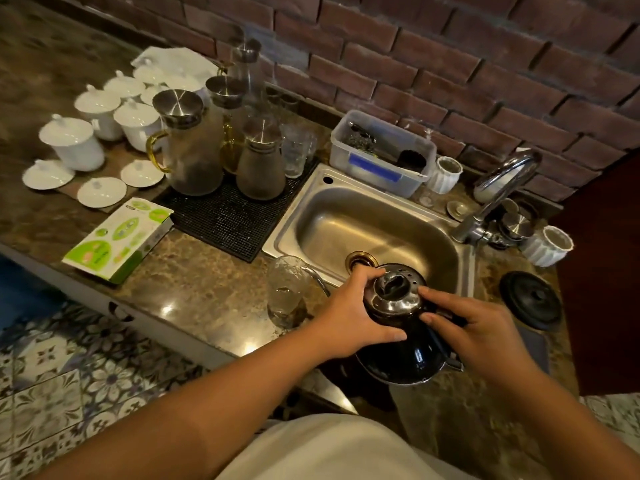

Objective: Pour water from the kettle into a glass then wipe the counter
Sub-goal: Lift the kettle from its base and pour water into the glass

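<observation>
A black kettle (405,358) with a shiny steel lid (394,292) is held at the near edge of the sink, tilted to the left. My left hand (349,317) grips the lid and the kettle's left side. My right hand (485,330) is wrapped around the kettle's handle on the right. The thin spout arcs left over a clear glass (287,292) that stands on the brown stone counter (194,282) just left of the sink. A little water sits in the bottom of the glass.
The steel sink (374,223) lies behind the kettle, its tap (498,188) at the right. Glass jugs on a black mat (228,220), white lidded cups, a green-and-white box (121,237), a plastic tub (381,154) and a black lid (531,299) surround it. Brick wall behind.
</observation>
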